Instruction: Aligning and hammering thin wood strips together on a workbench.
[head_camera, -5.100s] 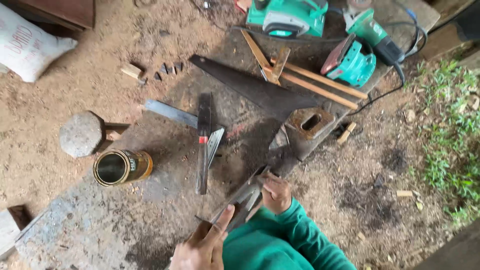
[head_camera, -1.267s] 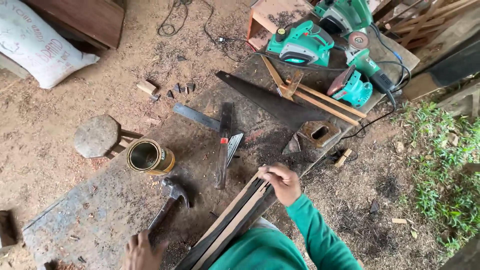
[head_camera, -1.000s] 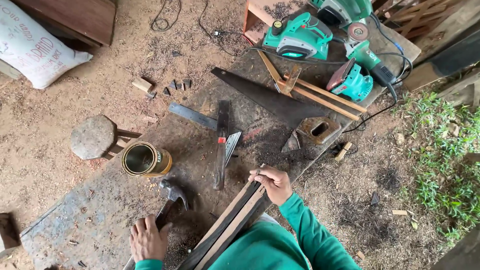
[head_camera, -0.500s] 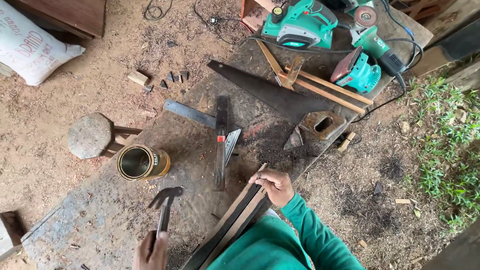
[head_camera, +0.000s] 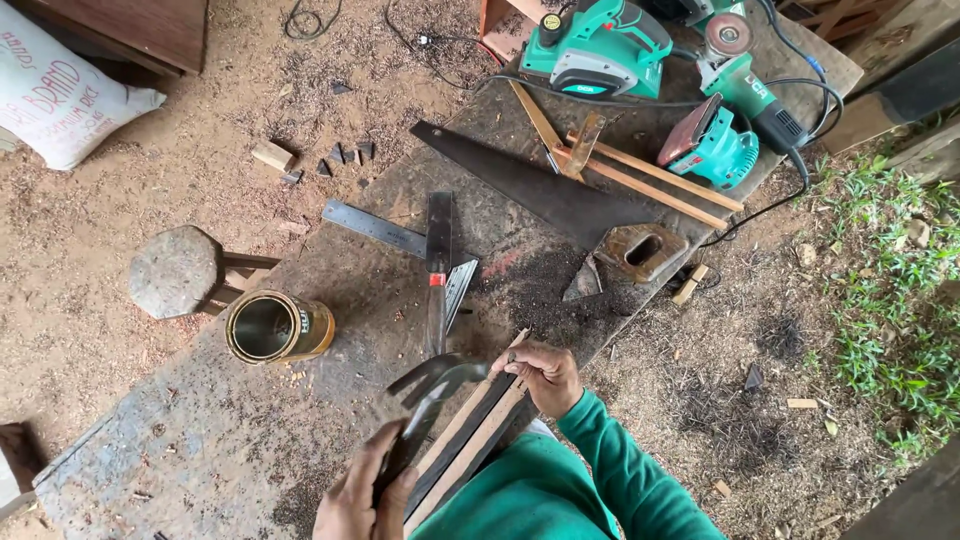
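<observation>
Your left hand (head_camera: 362, 498) clamps the hammer (head_camera: 432, 392) raised beside the slats (head_camera: 478, 432), which your right hand (head_camera: 540, 372) pins to the counter (head_camera: 200, 440).

I see a rough, stained grey surface (head_camera: 200, 440), dusty and matt. The claw hammer (head_camera: 435, 385) has a dark dull metal head; the strips (head_camera: 480, 430) beside it look like bare wood, one darker. The saw (head_camera: 540, 190) blade is blackened matt metal (no shine on it). The tin can (head_camera: 278, 327) is glossy metal, the power tools (head_camera: 600, 50) smooth green plastic, my sleeve (head_camera: 620, 480) soft green cloth.
</observation>
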